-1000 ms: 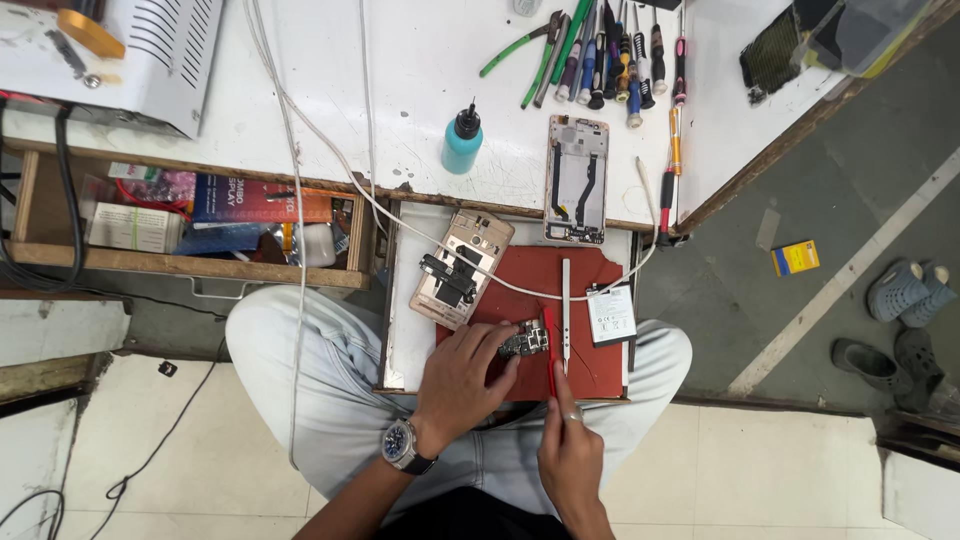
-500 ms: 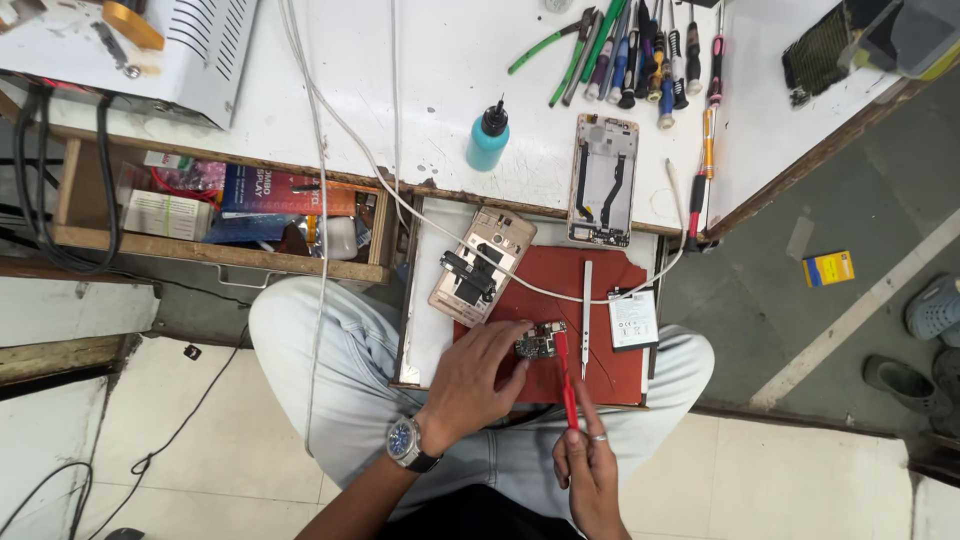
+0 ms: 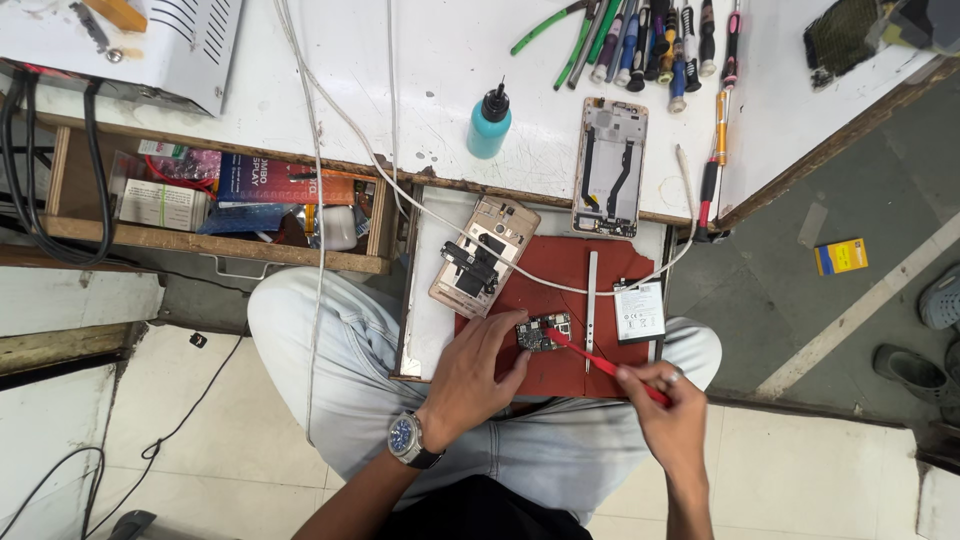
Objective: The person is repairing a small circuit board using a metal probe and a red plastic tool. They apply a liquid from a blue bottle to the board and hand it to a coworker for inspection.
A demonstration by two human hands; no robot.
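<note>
My left hand [image 3: 478, 375], with a wristwatch on it, presses down on a small circuit board [image 3: 541, 333] lying on a red mat [image 3: 560, 300] across my lap board. My right hand [image 3: 670, 420] grips a thin red-handled tool [image 3: 600, 362] whose tip touches the circuit board. An opened gold phone body [image 3: 482, 258] lies at the mat's upper left. Right of the board on the mat lie a slim metal strip [image 3: 591, 305] and a flat battery [image 3: 639, 313].
A white workbench [image 3: 440, 60] above holds a teal squeeze bottle [image 3: 489, 125], a bare phone frame [image 3: 611, 167], a row of screwdrivers and tweezers [image 3: 650, 45] and white cables. A shelf of boxes [image 3: 220, 195] sits at left. Shoes [image 3: 925, 340] rest on the floor at right.
My right hand has swung out to the right and lowered the red tool so its tip meets the circuit board. My left hand stays on the board. The camera view shifted slightly.
</note>
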